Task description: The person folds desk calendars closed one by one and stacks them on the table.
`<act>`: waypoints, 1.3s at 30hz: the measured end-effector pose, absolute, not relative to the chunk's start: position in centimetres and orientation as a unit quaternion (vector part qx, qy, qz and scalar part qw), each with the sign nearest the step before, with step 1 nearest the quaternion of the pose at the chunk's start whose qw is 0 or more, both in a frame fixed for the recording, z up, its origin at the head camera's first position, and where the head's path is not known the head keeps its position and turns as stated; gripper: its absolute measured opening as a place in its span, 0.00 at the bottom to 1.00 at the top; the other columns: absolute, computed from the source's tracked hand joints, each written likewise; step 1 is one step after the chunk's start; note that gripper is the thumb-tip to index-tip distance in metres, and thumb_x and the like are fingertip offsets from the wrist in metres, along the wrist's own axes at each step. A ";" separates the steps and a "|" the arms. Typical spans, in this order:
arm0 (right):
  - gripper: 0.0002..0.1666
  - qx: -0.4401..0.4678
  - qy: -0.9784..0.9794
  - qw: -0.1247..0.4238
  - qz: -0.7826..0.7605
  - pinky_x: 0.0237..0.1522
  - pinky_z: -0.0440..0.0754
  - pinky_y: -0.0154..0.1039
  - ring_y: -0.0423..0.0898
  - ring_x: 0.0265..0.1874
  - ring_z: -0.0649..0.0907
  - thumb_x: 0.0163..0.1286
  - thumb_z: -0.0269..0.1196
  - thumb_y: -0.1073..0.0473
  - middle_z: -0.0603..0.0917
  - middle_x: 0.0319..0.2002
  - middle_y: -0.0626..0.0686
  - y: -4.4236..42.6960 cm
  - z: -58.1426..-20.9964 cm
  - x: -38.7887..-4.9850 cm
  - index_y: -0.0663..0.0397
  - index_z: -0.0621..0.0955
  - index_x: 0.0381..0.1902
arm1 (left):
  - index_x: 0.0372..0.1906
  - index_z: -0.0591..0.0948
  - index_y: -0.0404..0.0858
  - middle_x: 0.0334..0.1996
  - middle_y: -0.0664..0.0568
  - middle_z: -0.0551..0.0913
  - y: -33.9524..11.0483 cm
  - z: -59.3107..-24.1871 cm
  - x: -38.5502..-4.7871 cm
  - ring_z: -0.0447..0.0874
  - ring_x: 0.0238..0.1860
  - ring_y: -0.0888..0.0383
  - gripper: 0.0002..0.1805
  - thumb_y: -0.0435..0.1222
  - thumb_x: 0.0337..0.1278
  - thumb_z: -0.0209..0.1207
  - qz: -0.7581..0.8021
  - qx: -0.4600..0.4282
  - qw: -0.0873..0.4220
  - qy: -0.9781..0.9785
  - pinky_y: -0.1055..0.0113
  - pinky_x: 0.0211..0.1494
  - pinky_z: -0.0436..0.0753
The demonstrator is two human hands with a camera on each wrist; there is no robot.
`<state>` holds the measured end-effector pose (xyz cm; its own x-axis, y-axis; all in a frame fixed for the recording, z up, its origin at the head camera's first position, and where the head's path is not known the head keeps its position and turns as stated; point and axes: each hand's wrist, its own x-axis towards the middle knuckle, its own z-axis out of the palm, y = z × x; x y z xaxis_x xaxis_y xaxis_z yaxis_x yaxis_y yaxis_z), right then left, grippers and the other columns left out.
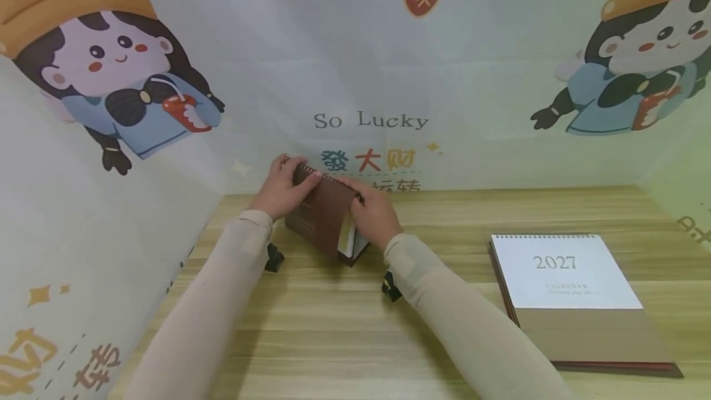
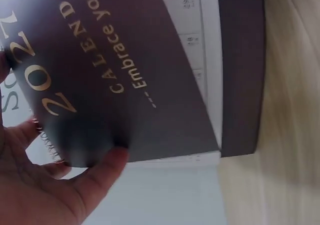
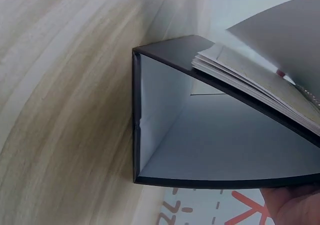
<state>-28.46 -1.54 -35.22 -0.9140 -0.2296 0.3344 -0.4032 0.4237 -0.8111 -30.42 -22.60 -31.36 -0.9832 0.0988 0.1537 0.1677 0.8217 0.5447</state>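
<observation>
A dark brown desk calendar [image 1: 328, 208] with gold "2027" lettering stands as a tent near the back wall, its spiral binding on top. My left hand [image 1: 280, 190] grips its upper left corner; in the left wrist view the thumb [image 2: 107, 172] lies on the brown cover and other fingers are behind the spiral. The cover leaf hangs apart from the white pages [image 3: 250, 80] and the base. At the upper right corner, my right hand [image 1: 378, 212] holds the calendar, with part of that hand [image 3: 295, 205] against the back panel in the right wrist view.
Another desk calendar [image 1: 566, 273], white above and tan below, lies to the right on the wood-grain table [image 1: 444, 215]. Behind the table rises a printed wall sheet [image 1: 478, 79] with cartoon figures and lettering. Small black parts [image 1: 391, 287] show at both wrists.
</observation>
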 end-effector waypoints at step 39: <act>0.23 0.188 -0.833 0.018 0.520 0.45 0.82 0.42 0.42 0.36 0.85 0.70 0.64 0.49 0.86 0.44 0.49 -1.1 -36.6 -28.9 0.50 0.79 0.59 | 0.70 0.62 0.39 0.74 0.34 0.45 -21.8 -34.1 -30.9 0.56 0.71 0.32 0.35 0.50 0.66 0.60 -0.316 -0.060 0.154 -0.934 0.41 0.68 0.64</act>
<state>-28.91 -1.10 -36.64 -0.9289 -0.2944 0.2246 -0.3312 0.3896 -0.8594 -30.88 -21.83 -34.08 -0.9455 0.0146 0.3252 0.2091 0.7931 0.5721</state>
